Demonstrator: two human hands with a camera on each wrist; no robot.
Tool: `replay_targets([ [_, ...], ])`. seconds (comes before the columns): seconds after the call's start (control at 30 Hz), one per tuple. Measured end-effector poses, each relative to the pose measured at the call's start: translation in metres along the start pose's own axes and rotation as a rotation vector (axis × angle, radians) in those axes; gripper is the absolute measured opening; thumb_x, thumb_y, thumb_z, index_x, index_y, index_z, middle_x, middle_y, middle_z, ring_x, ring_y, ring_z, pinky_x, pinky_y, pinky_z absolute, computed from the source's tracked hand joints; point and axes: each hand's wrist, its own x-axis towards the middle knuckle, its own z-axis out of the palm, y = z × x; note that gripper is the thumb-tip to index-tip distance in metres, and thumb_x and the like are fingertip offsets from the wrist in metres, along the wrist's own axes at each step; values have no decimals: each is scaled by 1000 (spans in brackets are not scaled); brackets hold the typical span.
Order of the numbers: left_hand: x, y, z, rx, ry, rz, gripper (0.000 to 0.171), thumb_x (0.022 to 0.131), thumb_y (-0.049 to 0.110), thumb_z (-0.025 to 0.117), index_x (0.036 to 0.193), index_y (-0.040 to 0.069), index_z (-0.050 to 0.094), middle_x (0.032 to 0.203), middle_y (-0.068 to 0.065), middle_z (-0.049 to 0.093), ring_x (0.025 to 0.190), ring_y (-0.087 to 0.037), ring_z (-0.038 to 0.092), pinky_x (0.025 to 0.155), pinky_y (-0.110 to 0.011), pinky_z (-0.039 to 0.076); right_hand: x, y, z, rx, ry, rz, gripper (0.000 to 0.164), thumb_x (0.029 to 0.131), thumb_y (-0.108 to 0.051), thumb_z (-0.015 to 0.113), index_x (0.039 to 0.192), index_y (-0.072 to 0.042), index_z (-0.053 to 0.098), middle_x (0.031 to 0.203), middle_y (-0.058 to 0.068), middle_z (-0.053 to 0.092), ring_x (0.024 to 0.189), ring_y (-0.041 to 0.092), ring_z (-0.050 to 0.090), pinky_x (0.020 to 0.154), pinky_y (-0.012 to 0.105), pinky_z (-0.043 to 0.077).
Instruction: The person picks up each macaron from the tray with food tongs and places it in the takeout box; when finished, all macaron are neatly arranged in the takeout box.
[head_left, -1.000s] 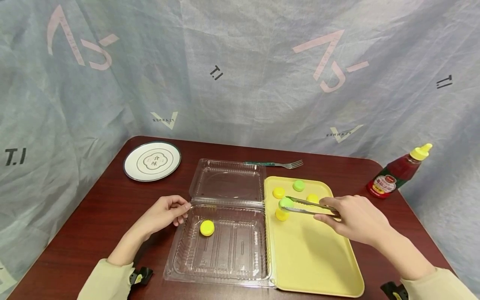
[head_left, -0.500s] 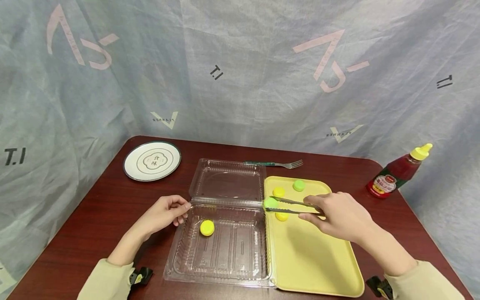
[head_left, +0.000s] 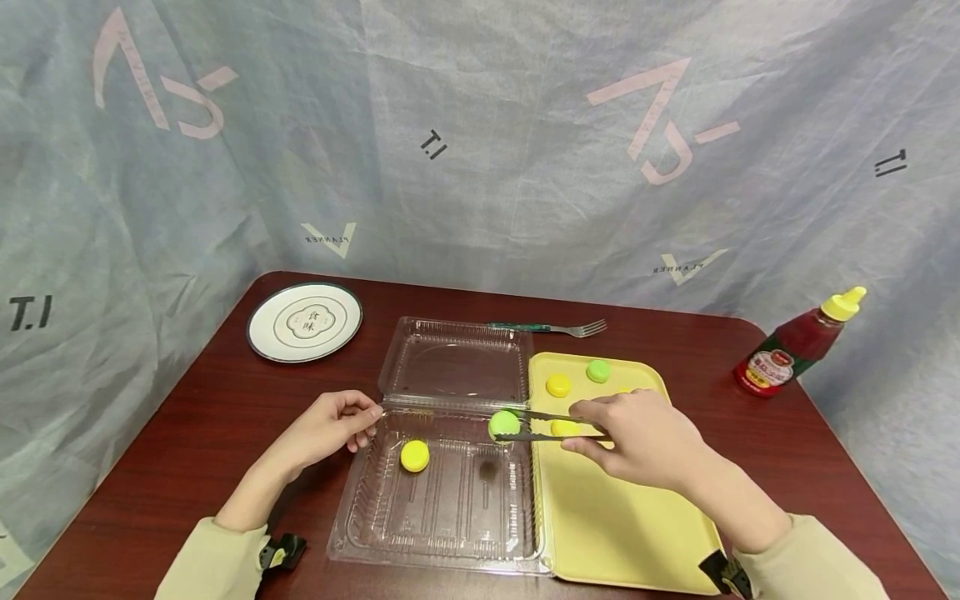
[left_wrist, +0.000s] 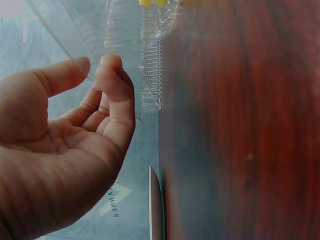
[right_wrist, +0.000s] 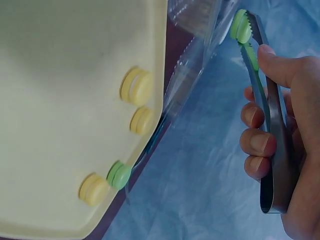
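Observation:
My left hand [head_left: 333, 429] pinches the rim of a clear plastic hinged box [head_left: 450, 517] at its left side near the hinge; the left wrist view shows thumb and forefinger meeting there. The box lies with its lid folded back, and a yellow macaron [head_left: 414, 456] sits inside. With my right hand [head_left: 645, 437] I grip metal tongs [right_wrist: 282, 170], whose toothed tips hold a green macaron [head_left: 504, 426] above the box's right part, its shadow on the floor below. Under my right hand is a yellow tray [head_left: 630, 525] with several yellow macarons and one green macaron [head_left: 597, 371].
A white plate [head_left: 303, 343] with a dark rim lies at the back left. Behind the box and tray is a fork [head_left: 581, 330] with a green handle. A red sauce bottle [head_left: 780, 358] stands at the right. Grey cloth hangs behind the table.
My right hand has moved left with the tongs, carrying the green macaron from above the tray to above the box. The left hand keeps its place on the rim.

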Motion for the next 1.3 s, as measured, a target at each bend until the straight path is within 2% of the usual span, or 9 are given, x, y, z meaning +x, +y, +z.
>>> replay_targets([
  [0.17,0,0,0,-12,-3,0,21,101,14,60,106,-7,62,81,-10,61,68,-17,58,59,-26,52,5,-8,5,16,-21,-15,24,86,-43,76,83,-26,59,63,-21,44,50,-3,32,47,21,30],
  [0.53,-1,0,1,-18,-5,7,21,101,14,60,106,-7,62,80,-9,61,67,-17,57,59,-26,51,18,-26,20,77,-58,-41,26,89,-48,72,83,-27,60,64,-23,43,51,-5,34,45,20,30],
  [0.7,-1,0,1,-9,-3,4,22,101,14,60,106,-7,62,80,-9,61,68,-18,57,59,-26,51,23,-34,28,120,-93,-43,26,89,-48,72,96,-23,71,69,-25,52,54,-8,39,49,21,37],
  [0.77,0,0,1,-6,-3,2,22,101,14,60,106,-7,62,80,-9,61,68,-18,57,59,-26,51,25,-37,30,125,-107,-47,28,90,-49,70,95,-21,71,68,-23,52,53,-7,38,49,21,38],
  [0.9,0,0,1,-4,-4,1,21,101,14,60,106,-7,62,80,-9,60,68,-18,57,59,-26,51,27,-42,34,127,-112,-53,31,91,-51,68,80,-24,60,61,-22,42,50,-5,32,46,21,33],
  [1.0,0,0,1,-4,-3,5,21,101,14,60,106,-7,62,80,-9,60,68,-18,57,59,-26,51,28,-46,38,132,-116,-63,35,91,-52,68,75,-25,53,59,-20,39,49,-3,31,46,21,31],
  [1.3,0,0,1,0,-4,11,21,101,14,60,105,-6,62,79,-9,60,68,-17,57,59,-26,51,35,-60,46,137,-154,-81,31,91,-51,68,78,-25,57,64,-21,42,49,-1,35,45,22,34],
])
